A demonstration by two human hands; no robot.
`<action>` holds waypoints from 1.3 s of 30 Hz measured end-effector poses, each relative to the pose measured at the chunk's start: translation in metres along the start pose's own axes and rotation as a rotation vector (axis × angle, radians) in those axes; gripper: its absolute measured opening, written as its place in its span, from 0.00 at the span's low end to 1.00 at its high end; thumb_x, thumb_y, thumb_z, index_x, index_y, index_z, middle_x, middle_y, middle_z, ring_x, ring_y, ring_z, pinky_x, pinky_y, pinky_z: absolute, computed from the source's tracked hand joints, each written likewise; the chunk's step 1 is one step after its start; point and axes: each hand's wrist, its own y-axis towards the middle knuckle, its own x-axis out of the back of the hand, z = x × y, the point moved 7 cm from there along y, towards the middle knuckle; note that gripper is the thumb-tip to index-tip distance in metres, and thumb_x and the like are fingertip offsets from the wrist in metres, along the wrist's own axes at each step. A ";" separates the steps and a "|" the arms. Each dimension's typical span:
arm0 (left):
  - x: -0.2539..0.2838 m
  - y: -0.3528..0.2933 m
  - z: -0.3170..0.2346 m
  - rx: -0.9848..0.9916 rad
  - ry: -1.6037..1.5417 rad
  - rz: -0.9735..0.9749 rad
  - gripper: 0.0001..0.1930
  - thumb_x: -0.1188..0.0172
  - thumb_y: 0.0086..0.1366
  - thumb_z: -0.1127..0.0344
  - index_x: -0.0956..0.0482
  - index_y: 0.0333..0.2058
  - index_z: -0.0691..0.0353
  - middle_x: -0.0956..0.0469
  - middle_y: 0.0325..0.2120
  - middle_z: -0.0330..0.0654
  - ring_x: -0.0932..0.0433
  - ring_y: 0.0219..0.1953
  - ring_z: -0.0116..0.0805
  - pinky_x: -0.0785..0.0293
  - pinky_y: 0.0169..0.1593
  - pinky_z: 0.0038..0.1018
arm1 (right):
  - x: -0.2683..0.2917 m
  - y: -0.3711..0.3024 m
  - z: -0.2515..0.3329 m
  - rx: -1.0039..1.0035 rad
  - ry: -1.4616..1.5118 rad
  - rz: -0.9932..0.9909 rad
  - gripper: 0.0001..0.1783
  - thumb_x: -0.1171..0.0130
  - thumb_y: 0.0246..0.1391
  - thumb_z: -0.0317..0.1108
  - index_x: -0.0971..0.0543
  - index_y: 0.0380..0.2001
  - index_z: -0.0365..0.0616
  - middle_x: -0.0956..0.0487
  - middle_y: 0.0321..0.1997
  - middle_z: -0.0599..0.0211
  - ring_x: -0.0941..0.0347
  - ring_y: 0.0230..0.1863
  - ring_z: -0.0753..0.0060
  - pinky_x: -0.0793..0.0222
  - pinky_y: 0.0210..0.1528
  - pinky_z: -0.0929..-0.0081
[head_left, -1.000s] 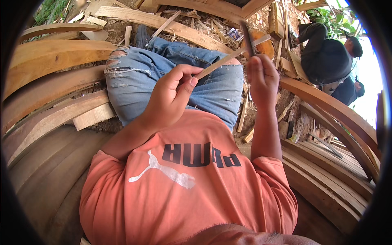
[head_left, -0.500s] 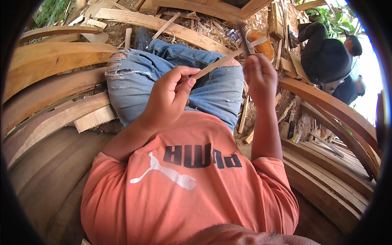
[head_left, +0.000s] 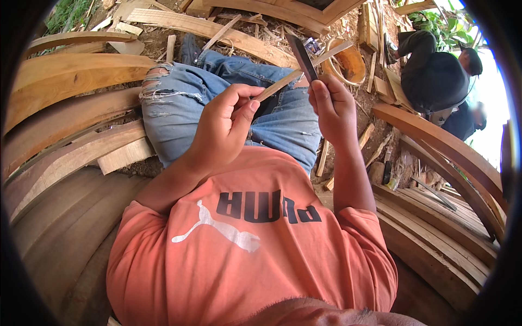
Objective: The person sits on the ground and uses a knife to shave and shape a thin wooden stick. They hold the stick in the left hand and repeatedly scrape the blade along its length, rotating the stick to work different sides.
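My left hand (head_left: 225,122) is closed, pinching one end of a thin wooden strip (head_left: 280,85) between thumb and fingers. The strip slants up and to the right over my lap. In my closed right hand (head_left: 334,106) is a knife (head_left: 301,57) with a dark, flat blade, pointing up and to the left. Its blade crosses the strip near the middle; whether the two touch I cannot tell. My fingers hide the knife's handle.
An orange bucket (head_left: 356,66) lies just past my right hand. Curved planks (head_left: 81,70) are at my left, and stacked boards (head_left: 429,239) at my right. Wood shavings and offcuts litter the ground ahead. A person in dark clothes (head_left: 435,76) bends over at the far right.
My right hand has moved a little left and down along the strip. The knife blade has swung leftward and now shows its flat side. My left hand has hardly moved.
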 end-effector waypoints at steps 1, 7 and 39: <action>0.000 0.000 0.001 0.008 -0.007 0.002 0.09 0.42 0.78 0.73 0.20 0.52 0.67 0.21 0.33 0.36 0.26 0.35 0.20 0.28 0.40 0.20 | 0.008 0.002 0.003 0.000 -0.013 -0.058 0.15 0.42 0.74 0.40 0.19 0.38 0.39 0.26 0.23 0.73 0.32 0.27 0.81 0.34 0.32 0.76; -0.001 -0.001 0.001 0.043 -0.040 0.007 0.09 0.42 0.78 0.73 0.20 0.52 0.67 0.21 0.33 0.35 0.27 0.35 0.20 0.28 0.40 0.20 | 0.005 0.002 0.013 0.023 -0.066 -0.028 0.14 0.43 0.74 0.39 0.20 0.36 0.41 0.28 0.23 0.75 0.33 0.27 0.82 0.35 0.31 0.76; -0.004 -0.003 0.002 0.041 -0.042 0.005 0.09 0.42 0.77 0.73 0.20 0.52 0.68 0.18 0.36 0.37 0.23 0.38 0.21 0.25 0.43 0.21 | 0.001 0.002 0.006 -0.026 0.066 -0.016 0.16 0.44 0.76 0.40 0.20 0.35 0.39 0.28 0.23 0.77 0.33 0.28 0.83 0.35 0.33 0.78</action>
